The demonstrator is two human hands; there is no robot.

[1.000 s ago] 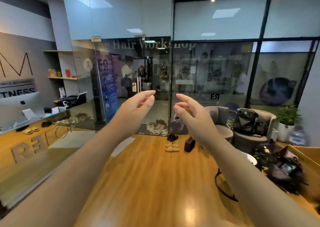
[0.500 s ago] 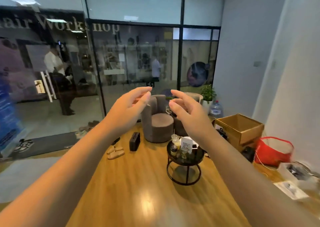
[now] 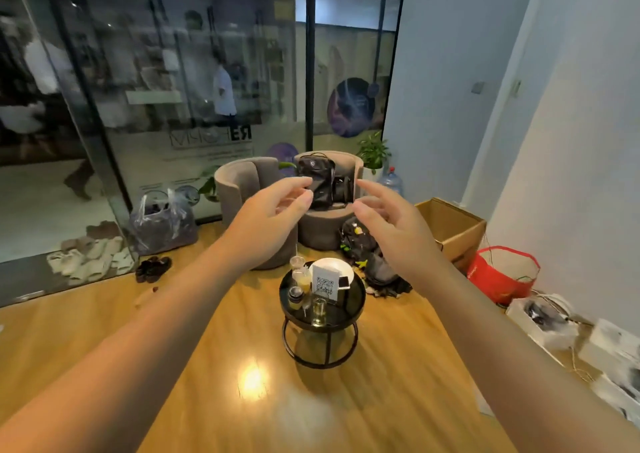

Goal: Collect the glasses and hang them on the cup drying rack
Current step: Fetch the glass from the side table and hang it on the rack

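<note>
A small round black side table (image 3: 353, 305) stands on the wooden floor ahead of me. On it are several glasses: a clear one near the front (image 3: 319, 310), a dark-topped one on the left (image 3: 295, 296) and a taller one with pale liquid behind (image 3: 300, 274). A white QR-code card (image 3: 325, 283) and a white plate (image 3: 341, 269) share the tabletop. My left hand (image 3: 268, 225) and my right hand (image 3: 391, 224) are raised in front of me, above and beyond the table, both empty with fingers loosely apart. No cup drying rack is in view.
Two grey armchairs (image 3: 242, 189) stand behind the table, one holding a black backpack (image 3: 317, 179). Bags lie on the floor to the right (image 3: 377, 265), then a cardboard box (image 3: 453, 231) and a red bag (image 3: 502, 274). White boxes (image 3: 543, 324) line the right wall. A glass wall closes the left.
My view has swung right and tilted down, bringing the round table and its glasses closer and more central. Both hands stay raised and empty in about the same pose.
</note>
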